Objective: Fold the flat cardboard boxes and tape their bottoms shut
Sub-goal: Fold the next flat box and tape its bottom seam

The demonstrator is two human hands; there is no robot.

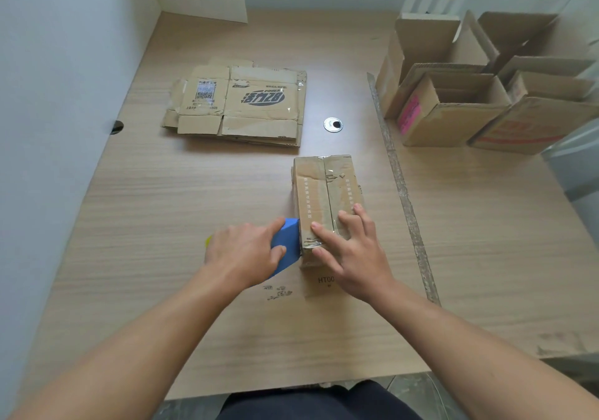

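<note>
Here the left hand (241, 254) is curling its fingers and thumb around the blue tape dispenser (287, 241), holding it against the near end of the box (327, 193), which is lying bottom-up on the table (162, 193) just ahead of the person. The right hand (350, 257) is pressing straight, spread fingers (327, 235) on the taped centre seam, gripping nothing. To do this well, I judge, that hand should be pinning the flaps flush while the dispenser is drawing the tape taut and centred over the near edge. The stack of flat boxes (240, 105) is lying farther back on the left.
</note>
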